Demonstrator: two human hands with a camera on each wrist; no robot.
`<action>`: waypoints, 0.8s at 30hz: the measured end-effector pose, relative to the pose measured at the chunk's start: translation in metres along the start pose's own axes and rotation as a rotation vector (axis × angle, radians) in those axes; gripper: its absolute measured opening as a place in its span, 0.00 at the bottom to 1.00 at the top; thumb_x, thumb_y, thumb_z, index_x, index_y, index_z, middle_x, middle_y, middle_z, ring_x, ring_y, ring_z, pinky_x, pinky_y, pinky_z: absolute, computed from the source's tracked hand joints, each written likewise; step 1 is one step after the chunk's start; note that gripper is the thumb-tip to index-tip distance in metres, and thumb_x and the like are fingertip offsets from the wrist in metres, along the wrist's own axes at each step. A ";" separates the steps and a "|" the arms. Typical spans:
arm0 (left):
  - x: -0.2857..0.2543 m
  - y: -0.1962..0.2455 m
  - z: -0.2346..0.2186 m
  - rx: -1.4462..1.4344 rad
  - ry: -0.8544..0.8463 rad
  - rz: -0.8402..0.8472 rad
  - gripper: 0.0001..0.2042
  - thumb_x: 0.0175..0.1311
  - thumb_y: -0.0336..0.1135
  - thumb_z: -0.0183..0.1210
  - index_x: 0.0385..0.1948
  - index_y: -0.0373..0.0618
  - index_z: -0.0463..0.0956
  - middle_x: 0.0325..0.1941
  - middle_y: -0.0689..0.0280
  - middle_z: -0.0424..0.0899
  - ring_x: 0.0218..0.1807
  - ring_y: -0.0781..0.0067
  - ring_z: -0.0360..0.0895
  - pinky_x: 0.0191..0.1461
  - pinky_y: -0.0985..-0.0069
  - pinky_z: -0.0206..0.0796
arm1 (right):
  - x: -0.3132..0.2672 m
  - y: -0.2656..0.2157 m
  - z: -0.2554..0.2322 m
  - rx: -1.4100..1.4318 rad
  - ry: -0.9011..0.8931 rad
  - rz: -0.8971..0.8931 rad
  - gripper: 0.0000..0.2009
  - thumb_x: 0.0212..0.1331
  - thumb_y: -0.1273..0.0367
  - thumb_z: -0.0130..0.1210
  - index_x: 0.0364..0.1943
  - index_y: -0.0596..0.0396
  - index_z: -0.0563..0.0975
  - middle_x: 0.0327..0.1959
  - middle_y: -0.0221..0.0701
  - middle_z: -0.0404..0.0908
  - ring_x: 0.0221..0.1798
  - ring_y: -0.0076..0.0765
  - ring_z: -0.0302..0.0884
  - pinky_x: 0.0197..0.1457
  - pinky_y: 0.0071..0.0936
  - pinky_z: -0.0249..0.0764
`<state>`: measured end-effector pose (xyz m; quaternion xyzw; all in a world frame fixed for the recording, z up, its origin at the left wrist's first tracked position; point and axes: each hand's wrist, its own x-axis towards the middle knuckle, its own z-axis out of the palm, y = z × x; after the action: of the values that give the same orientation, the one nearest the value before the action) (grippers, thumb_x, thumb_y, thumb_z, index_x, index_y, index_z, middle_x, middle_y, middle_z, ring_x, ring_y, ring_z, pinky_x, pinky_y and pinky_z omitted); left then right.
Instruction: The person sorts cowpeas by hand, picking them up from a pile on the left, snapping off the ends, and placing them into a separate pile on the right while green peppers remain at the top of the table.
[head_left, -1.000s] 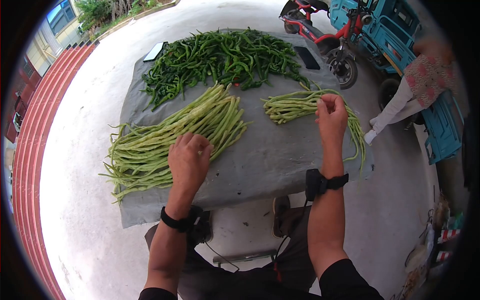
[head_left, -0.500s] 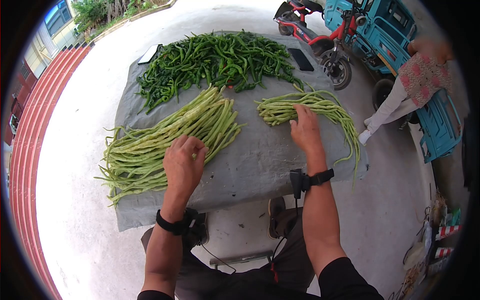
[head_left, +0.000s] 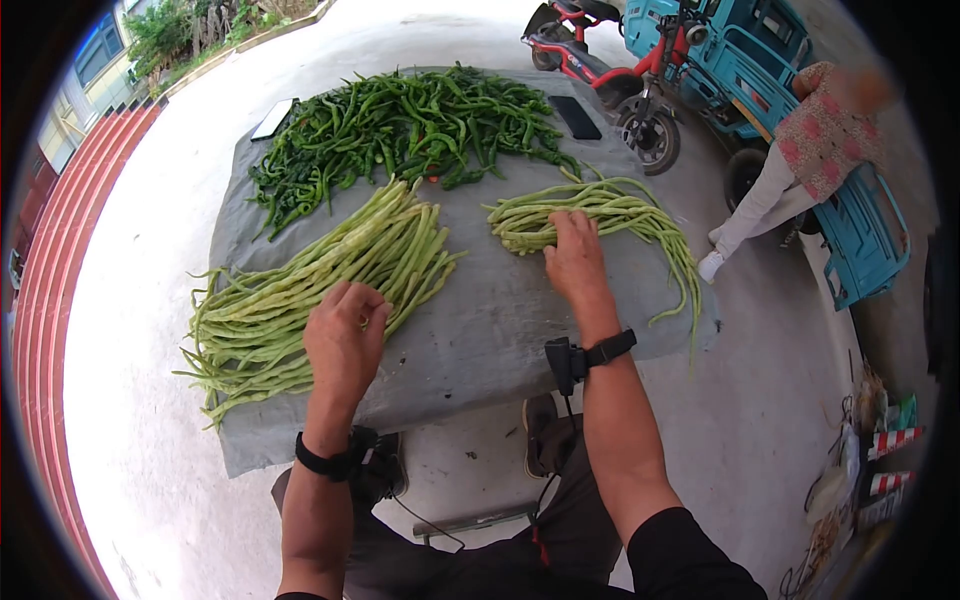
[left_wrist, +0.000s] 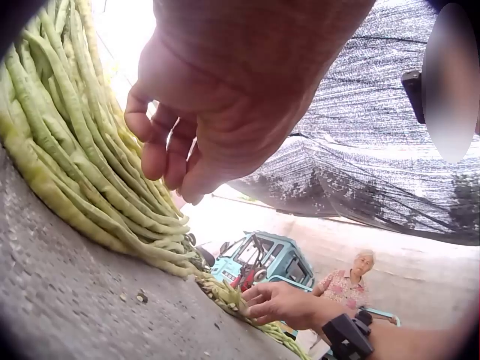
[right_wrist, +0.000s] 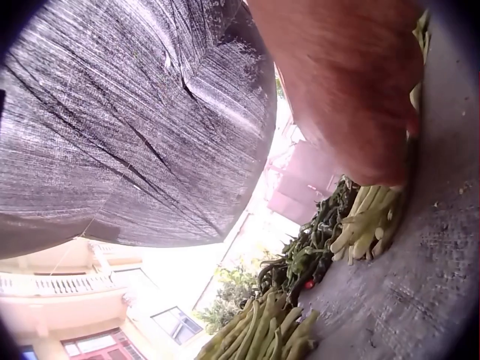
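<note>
On the left of the cloth lies a large pile of long beans (head_left: 340, 270). My left hand (head_left: 342, 338) is over its near right edge, fingers loosely bent; in the left wrist view nothing sits between that hand's (left_wrist: 217, 112) fingers. A smaller bundle of long beans (head_left: 630, 208) lies to the right, its thin ends trailing over the right side of the cloth. The fingers of my right hand (head_left: 578, 262) rest on this bundle's near edge, toward its left end. From the right wrist, the hand (right_wrist: 352, 90) hides its own fingertips above the bean ends (right_wrist: 367, 225).
Behind the beans a heap of green chili peppers (head_left: 410, 130) covers the far part of the grey cloth (head_left: 480, 330). A white flat phone-like slab (head_left: 272, 119) and a dark phone (head_left: 575, 117) flank it. To the right, a person (head_left: 825, 135) is by a blue cargo tricycle (head_left: 860, 240).
My right hand has come down and left from above the small bundle onto its near edge. The left hand stays by the large pile, its fingers still loosely bent. The head view has shifted slightly.
</note>
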<state>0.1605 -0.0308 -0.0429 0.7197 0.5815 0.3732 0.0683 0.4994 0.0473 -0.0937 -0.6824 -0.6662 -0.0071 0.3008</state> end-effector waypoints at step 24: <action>0.001 0.014 0.001 -0.074 -0.032 -0.030 0.06 0.63 0.28 0.72 0.32 0.42 0.82 0.31 0.63 0.85 0.31 0.63 0.86 0.36 0.68 0.75 | 0.008 -0.050 -0.020 0.217 0.129 -0.319 0.07 0.63 0.75 0.61 0.43 0.55 0.79 0.45 0.43 0.82 0.54 0.59 0.77 0.56 0.54 0.74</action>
<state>0.1723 -0.0339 -0.0353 0.7135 0.5769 0.3820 0.1098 0.4620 0.0425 -0.0544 -0.5298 -0.7421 -0.0267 0.4097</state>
